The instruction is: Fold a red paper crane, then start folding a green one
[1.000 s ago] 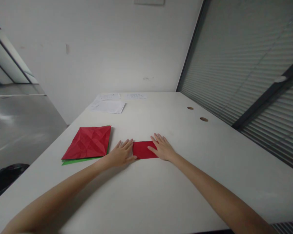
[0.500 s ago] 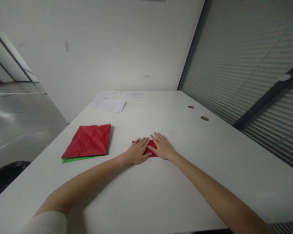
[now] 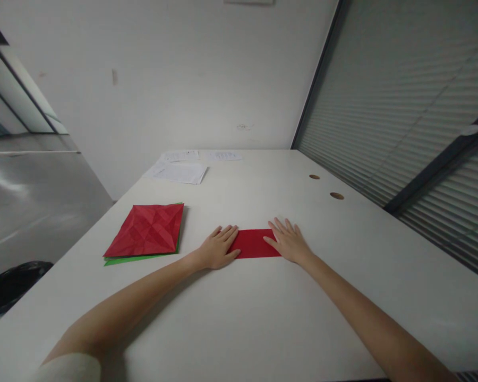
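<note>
Plain white wall (image 3: 203,79) rose beyond the red paper rectangle (image 3: 255,244), and slatted blinds (image 3: 382,106) behind a dark frame stretched off to its right, as you pressed on a smooth white table (image 3: 263,318). Your left hand (image 3: 220,248) lay palm down over the rectangle's left end, fingers extended side by side and thumb held apart. Your right hand (image 3: 290,242) covered its right end, fingers fanned wide; neither hand gripped anything. Between your hands, the rectangle lay flat, matte and straight-edged.

To the left of the rectangle, well apart from it, sat a large red sheet (image 3: 149,231) scored with crossing creases into a pattern of facets, resting on green sheets (image 3: 131,260) whose edges peeked out below it. Beyond the rectangle and to its left, thin white papers (image 3: 179,173) overlapped near the wall. Beyond it to the right, two oval openings pierced the tabletop. Far left of the rectangle, glossy black plastic (image 3: 14,286) showed past the table edge, above a shiny gray floor (image 3: 43,201).
</note>
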`<state>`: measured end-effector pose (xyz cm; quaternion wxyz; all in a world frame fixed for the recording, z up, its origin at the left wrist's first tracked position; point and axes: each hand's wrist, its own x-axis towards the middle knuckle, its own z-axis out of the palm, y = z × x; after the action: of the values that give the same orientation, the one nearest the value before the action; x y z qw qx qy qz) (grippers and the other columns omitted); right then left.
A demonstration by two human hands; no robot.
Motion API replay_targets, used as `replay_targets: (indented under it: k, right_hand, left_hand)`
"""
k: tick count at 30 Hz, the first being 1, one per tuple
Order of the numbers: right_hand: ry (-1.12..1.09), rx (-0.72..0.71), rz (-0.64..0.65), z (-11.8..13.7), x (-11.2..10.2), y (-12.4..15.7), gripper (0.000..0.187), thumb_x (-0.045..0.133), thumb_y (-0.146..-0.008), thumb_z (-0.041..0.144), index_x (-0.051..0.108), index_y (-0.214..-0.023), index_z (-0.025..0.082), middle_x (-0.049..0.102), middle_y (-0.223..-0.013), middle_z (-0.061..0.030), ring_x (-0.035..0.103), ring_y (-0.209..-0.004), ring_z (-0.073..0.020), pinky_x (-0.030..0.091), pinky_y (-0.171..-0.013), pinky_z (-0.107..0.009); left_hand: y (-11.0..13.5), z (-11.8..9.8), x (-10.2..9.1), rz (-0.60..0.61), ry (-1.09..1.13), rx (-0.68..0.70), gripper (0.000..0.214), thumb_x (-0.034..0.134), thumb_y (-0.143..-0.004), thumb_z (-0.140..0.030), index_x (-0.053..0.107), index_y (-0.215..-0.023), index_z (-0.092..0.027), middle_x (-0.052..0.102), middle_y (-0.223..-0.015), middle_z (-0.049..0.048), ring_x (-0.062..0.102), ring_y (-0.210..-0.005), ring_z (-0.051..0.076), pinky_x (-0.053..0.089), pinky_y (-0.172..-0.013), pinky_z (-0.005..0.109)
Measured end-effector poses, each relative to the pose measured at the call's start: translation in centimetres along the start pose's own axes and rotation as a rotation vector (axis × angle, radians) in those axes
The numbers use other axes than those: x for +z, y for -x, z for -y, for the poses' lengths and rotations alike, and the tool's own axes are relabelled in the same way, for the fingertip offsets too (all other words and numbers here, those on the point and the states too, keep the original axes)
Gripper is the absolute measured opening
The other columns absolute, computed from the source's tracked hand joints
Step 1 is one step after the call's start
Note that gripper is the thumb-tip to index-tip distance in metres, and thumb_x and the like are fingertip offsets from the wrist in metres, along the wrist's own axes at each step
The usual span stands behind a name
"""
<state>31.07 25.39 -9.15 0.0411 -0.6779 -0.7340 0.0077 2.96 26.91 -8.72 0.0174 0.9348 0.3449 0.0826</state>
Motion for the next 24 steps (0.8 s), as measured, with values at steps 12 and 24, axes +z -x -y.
replay_targets:
  k: [12,24]
  right_hand:
    - [-0.25,-0.584,-0.206,2.9,-4.0,2.6,0.031,0.057,-0.09,0.044,0.071,-0.111,0.027,0.069,-0.114,-0.006,0.054,-0.109,-0.0247,0.037,-0.1,-0.045]
    - [-0.128,-0.383,-0.167,0.7,-2.1,1.8,0.037,0.048,-0.094,0.044,0.068,-0.119,0.023,0.059,-0.131,-0.0095,0.048,-0.118,-0.0296,0.039,-0.099,-0.048]
  left_hand:
    - [-0.1,-0.2,-0.1,-0.041,0.075,0.006,0.065,0.031,-0.097,-0.053,0.022,-0.151,-0.019,0.029,-0.154,0.013,0.027,-0.143,0.028,0.022,-0.115,0.049]
    - [0.4,-1.5,-3.9,0.02,0.198,0.359,0.062,0.05,-0.088,-0.06,0.049,-0.136,-0.021,0.051,-0.14,0.012,0.041,-0.134,0.03,0.021,-0.115,0.051]
